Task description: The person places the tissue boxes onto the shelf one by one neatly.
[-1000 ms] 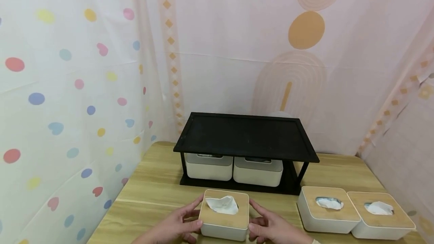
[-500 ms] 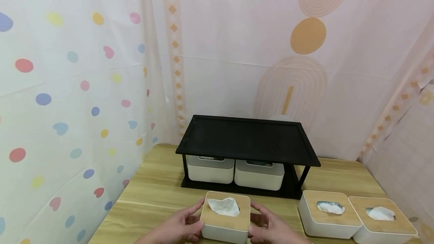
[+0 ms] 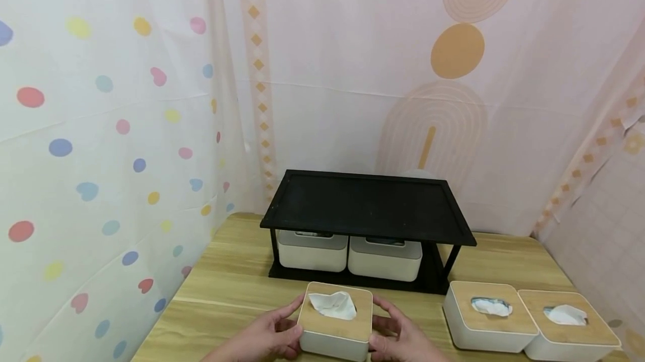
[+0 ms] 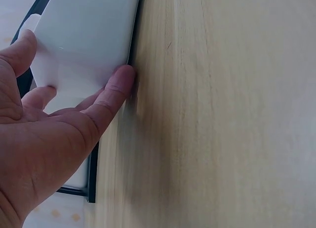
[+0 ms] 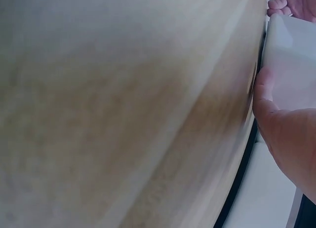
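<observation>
A tissue box (image 3: 330, 327) with a white body, a wooden lid and a tuft of tissue sits at the front middle in the head view. My left hand (image 3: 274, 333) holds its left side, thumb at the near corner and fingers along the side. On the opposite side, my right hand (image 3: 402, 335) grips it in a similar way. The left wrist view shows the fingers and thumb around the white body (image 4: 86, 38), fingertips low near the tabletop. From the right wrist, the box's side (image 5: 294, 72) is visible with a digit against it; the other fingers are hidden.
Behind the box stands a black two-level shelf (image 3: 363, 205) with two grey-lidded tissue boxes (image 3: 312, 253) on its lower level. Two more wooden-lidded tissue boxes (image 3: 491, 317) stand side by side at the right on the wooden table (image 3: 211, 295). Patterned curtains (image 3: 322, 71) enclose the table.
The head view has shifted slightly. Both hands stay on the tissue box's sides, their lower fingers now tucked closer to it. The box has hardly moved.
</observation>
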Available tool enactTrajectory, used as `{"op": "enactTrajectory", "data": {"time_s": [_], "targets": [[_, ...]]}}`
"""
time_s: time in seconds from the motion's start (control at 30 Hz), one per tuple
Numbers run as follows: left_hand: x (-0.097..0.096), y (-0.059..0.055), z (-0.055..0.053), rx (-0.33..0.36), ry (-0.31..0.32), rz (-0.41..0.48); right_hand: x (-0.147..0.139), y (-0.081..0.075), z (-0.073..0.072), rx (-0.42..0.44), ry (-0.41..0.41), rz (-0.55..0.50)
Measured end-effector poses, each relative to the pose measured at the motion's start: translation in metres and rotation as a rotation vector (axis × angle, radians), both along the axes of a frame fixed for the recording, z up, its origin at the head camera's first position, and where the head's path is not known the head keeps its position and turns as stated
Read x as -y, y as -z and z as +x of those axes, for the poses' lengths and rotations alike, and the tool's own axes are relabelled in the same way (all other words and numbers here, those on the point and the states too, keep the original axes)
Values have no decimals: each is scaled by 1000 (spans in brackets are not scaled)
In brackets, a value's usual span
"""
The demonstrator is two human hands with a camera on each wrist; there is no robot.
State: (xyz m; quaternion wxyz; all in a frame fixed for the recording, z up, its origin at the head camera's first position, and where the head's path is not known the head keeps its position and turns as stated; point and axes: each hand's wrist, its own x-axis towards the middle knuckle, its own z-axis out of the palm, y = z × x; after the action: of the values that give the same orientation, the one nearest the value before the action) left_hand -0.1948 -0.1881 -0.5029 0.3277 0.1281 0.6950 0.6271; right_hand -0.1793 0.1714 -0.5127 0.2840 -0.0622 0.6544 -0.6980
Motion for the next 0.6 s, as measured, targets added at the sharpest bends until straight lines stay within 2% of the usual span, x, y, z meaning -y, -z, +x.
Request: {"op": "enactTrajectory", "data": {"time_s": [0.27,0.47,0.6], "targets": [[1,-3,2,-13,3,11,0,-7,2,-26,-13,21],[2,-5,3,-40,-14,-29,1,-10,2,-35,-17,41],[2,-9,4,-42,-22,-25,1,-15,1,-45,-19,56]]}}
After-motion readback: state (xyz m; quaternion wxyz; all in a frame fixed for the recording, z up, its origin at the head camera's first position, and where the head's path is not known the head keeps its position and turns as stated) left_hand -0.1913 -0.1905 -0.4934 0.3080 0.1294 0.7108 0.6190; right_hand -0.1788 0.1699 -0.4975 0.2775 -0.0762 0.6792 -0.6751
